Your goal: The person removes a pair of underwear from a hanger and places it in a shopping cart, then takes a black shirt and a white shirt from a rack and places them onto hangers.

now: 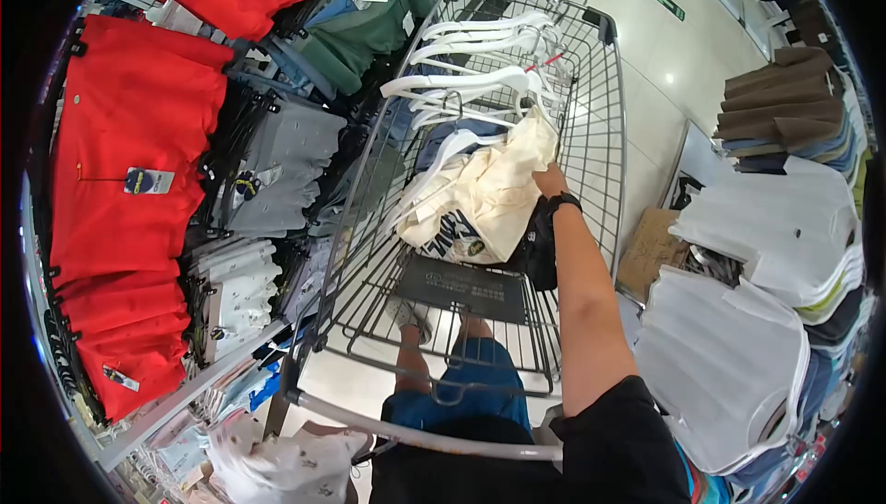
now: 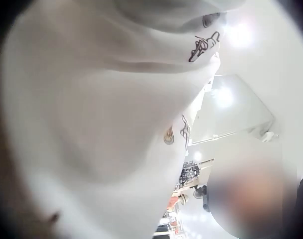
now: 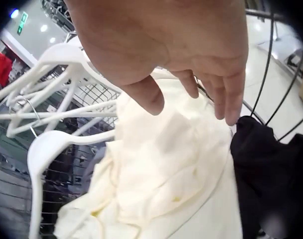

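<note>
My right hand (image 1: 551, 181) reaches into the shopping cart at the edge of a cream garment (image 1: 498, 190) with dark lettering. In the right wrist view its fingers (image 3: 232, 94) point down over the cream cloth, thumb apart from them, with no cloth pinched between. White hangers (image 3: 57, 144) lie beside the garment, and a black cloth item (image 3: 265, 169) lies on its other side. At the lower left of the head view hangs a white garment (image 1: 277, 458) with small printed figures. That same white cloth (image 2: 101, 109) fills much of the left wrist view; my left hand is hidden.
The wire cart (image 1: 591, 135) has a pale push handle (image 1: 434, 438) close to my body and a dark sign plate (image 1: 461, 288). Racks of red clothes (image 1: 138, 153) stand on the left. Stacks of white shirts (image 1: 720, 366) lie on the right, near a cardboard box (image 1: 651, 250).
</note>
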Action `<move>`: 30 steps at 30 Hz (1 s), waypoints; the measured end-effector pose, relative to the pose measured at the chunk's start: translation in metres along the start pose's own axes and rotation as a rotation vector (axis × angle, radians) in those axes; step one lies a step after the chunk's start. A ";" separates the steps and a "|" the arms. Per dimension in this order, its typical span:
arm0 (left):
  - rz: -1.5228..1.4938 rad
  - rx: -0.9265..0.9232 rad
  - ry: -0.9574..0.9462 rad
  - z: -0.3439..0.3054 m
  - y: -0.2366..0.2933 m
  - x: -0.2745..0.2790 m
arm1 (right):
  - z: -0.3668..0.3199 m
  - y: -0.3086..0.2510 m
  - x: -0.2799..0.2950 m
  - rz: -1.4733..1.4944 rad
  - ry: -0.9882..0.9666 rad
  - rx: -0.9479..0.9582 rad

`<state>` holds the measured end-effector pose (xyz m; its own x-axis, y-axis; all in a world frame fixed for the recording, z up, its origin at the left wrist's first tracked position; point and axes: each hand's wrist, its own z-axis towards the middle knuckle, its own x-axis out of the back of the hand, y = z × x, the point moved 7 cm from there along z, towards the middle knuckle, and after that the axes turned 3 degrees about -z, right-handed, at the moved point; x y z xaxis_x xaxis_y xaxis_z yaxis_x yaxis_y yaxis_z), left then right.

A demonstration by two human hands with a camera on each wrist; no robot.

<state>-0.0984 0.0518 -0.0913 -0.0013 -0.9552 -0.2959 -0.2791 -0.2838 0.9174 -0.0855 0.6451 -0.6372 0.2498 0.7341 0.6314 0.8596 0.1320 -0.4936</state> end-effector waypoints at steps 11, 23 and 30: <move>-0.154 0.201 0.239 0.007 -0.045 0.013 | 0.079 -0.059 0.028 -0.262 0.296 0.281; -0.289 0.208 0.226 0.004 -0.050 0.010 | 0.025 -0.079 0.058 -0.025 0.571 0.472; -0.411 0.146 0.121 -0.015 -0.025 0.018 | -0.047 -0.083 0.098 0.430 0.770 0.324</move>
<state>-0.0773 0.0403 -0.1160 0.2476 -0.7709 -0.5869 -0.3653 -0.6353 0.6804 -0.1113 0.6750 -0.5058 0.8427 0.1352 0.5211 0.4883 0.2158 -0.8456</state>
